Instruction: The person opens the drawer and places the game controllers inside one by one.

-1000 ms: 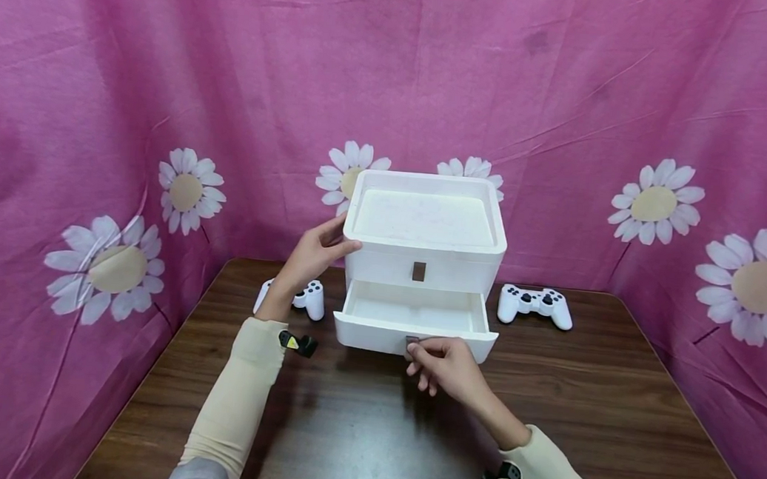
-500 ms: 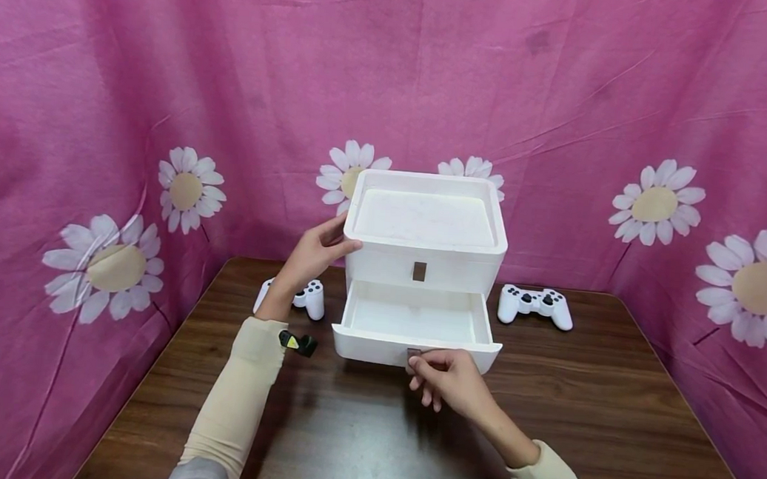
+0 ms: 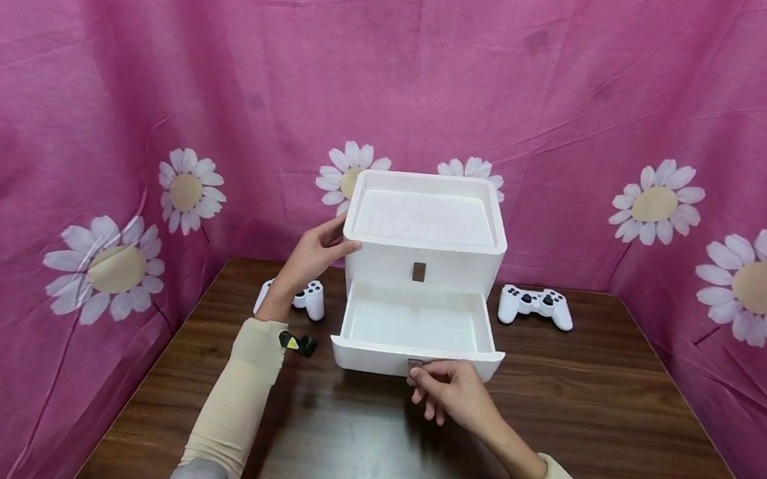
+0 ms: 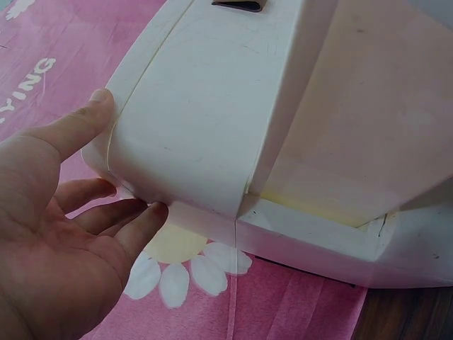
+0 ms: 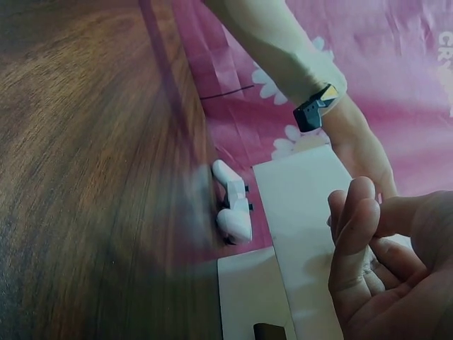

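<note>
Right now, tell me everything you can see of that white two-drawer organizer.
The white two-drawer organizer looks like plastic, with rounded corners and a rimmed, recessed top. It stands upright on the wood-grain table, between two white game controllers. The closed upper drawer has a small brown tab; the lower drawer stands open, with nothing visible inside. The left hand holds its upper left corner, and the right hand pinches the lower brown tab.

Clad in close-fitting cream sleeves (image 3: 232, 396), wrinkled on the left and met there by grey cloth (image 3: 200, 477). Fitted on both arms with small black devices (image 3: 305, 346), with a yellow marking (image 3: 292, 343) on the left one.
</note>
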A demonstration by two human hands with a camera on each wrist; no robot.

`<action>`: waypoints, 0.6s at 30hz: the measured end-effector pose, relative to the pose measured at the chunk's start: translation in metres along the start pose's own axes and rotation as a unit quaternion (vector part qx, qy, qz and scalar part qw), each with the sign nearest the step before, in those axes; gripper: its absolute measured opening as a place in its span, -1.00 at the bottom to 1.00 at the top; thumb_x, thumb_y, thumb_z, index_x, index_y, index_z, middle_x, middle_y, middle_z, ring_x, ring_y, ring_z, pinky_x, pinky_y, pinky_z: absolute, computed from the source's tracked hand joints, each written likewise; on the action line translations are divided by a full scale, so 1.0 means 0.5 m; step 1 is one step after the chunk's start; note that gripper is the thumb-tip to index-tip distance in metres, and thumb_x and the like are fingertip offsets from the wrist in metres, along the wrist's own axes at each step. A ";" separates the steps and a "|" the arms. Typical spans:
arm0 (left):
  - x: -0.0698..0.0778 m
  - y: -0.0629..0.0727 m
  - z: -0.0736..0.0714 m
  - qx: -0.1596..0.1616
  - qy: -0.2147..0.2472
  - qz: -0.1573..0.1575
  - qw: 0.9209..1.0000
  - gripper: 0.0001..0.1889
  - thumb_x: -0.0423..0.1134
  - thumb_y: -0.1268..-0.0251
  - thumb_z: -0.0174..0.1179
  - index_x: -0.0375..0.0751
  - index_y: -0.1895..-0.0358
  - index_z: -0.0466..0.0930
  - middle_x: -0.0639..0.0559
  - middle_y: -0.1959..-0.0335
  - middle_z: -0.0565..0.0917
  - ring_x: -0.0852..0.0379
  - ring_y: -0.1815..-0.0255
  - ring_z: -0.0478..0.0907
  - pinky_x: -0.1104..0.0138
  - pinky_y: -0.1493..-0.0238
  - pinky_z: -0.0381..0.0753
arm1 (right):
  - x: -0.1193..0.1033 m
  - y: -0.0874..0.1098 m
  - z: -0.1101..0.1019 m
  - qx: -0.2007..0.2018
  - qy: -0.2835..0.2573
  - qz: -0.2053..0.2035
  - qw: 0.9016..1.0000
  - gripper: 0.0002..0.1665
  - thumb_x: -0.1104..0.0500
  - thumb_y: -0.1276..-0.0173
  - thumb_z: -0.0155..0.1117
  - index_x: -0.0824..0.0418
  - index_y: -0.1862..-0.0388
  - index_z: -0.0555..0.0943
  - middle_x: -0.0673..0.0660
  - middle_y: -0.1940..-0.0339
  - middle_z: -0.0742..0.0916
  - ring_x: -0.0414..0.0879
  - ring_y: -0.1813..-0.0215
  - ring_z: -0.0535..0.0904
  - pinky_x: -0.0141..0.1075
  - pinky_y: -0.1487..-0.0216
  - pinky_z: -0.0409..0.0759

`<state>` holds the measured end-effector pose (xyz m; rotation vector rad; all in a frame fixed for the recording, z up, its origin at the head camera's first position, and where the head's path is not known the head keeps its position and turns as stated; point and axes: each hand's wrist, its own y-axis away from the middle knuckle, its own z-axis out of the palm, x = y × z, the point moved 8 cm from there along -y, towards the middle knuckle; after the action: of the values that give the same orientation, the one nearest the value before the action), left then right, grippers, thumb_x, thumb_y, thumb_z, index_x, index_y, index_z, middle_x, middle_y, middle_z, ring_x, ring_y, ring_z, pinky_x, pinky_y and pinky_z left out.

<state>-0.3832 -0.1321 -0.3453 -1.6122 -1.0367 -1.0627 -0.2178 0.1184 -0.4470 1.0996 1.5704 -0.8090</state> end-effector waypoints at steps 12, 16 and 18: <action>0.001 0.000 -0.002 0.006 0.002 0.001 1.000 -0.20 -0.14 -0.43 0.46 0.05 -0.66 0.31 -0.02 -0.61 0.45 0.04 -0.60 0.43 0.08 -0.50 0.56 | -0.003 -0.002 0.001 -0.026 0.025 -0.015 0.999 -0.69 0.13 -0.62 0.30 0.36 0.16 0.80 0.26 0.45 0.82 -0.22 0.63 0.63 -0.24 0.66 0.67; -0.001 0.000 0.000 0.004 -0.002 -0.002 1.000 -0.20 -0.12 -0.42 0.46 0.07 -0.66 0.31 0.00 -0.61 0.46 0.05 -0.59 0.44 0.08 -0.48 0.58 | -0.015 0.003 -0.010 -0.053 0.093 -0.014 0.994 -0.73 0.09 -0.63 0.28 0.25 0.12 0.81 0.20 0.44 0.82 -0.17 0.62 0.65 -0.18 0.63 0.70; -0.002 0.000 0.001 0.003 -0.003 -0.004 1.000 -0.20 -0.11 -0.42 0.46 0.08 -0.67 0.31 0.01 -0.61 0.46 0.05 -0.59 0.44 0.07 -0.48 0.58 | -0.030 0.007 -0.026 -0.062 0.136 -0.020 0.989 -0.75 0.08 -0.63 0.29 0.20 0.07 0.81 0.12 0.45 0.82 -0.14 0.63 0.65 -0.17 0.63 0.70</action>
<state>-0.3837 -0.1318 -0.3465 -1.6095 -1.0500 -1.0598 -0.2180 0.1274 -0.4291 1.1245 1.8493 -0.5968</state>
